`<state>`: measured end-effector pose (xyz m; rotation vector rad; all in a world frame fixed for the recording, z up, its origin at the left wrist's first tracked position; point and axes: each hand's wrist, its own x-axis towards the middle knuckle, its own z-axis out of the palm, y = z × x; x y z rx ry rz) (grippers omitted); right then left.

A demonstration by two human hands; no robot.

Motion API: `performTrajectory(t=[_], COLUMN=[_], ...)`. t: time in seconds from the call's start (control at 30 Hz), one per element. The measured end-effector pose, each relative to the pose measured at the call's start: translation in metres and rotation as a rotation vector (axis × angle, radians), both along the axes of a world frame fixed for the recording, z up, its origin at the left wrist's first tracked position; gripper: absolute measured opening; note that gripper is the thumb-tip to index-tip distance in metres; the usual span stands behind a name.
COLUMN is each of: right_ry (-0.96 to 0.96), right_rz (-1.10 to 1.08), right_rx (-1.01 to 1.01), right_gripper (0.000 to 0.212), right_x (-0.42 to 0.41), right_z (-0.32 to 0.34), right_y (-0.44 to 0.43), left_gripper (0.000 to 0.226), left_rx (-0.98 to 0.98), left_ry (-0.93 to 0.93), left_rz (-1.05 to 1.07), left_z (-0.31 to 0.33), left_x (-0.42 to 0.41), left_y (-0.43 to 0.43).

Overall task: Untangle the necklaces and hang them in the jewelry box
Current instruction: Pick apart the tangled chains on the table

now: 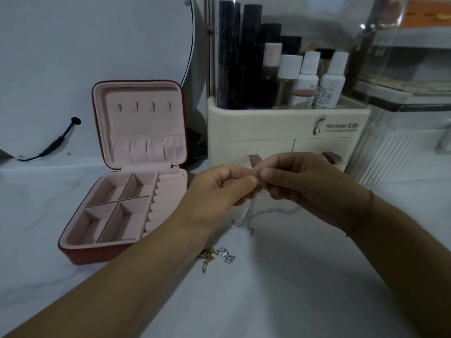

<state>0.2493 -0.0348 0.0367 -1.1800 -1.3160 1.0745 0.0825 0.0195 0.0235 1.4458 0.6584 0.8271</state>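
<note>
A red jewelry box [80, 254] with pink lining stands open on the left of the white table; its raised lid carries a row of small hooks [144, 106] with nothing on them. My left hand [217, 189] and my right hand [307, 184] meet at the fingertips in mid-frame and pinch a thin silver necklace [250, 215] that hangs down from them to the table. A tangled heap of gold and silver chains [217, 256] lies on the table beside my left forearm.
A cream cosmetics organizer [280, 128] with bottles and two drawers stands just behind my hands. A round mirror with a black cable [56, 142] leans at the back left. Clear and white storage boxes [402, 147] stand at the right.
</note>
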Motion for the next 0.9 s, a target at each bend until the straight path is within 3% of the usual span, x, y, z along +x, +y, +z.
performTrajectory(t=[0.43, 0.57, 0.9], right_ry=[0.015, 0.038, -0.068], right_rz=[-0.004, 0.034, -0.027], right_rx=[0.05, 0.008, -0.024], right_gripper=[0.013, 0.014, 0.015], right_x=[-0.0012, 0.0002, 0.0008], right_z=[0.0022, 0.002, 0.0012], right_y=[-0.001, -0.0011, -0.0015], left_gripper=[0.002, 0.012, 0.01], left_rx=[0.058, 0.094, 0.108], left_ry=[-0.02, -0.028, -0.017], left_rz=[-0.015, 0.034, 0.057], left_z=[-0.0008, -0.0001, -0.0009], left_x=[0.0012, 0.001, 0.001], left_y=[-0.0025, -0.0008, -0.0013])
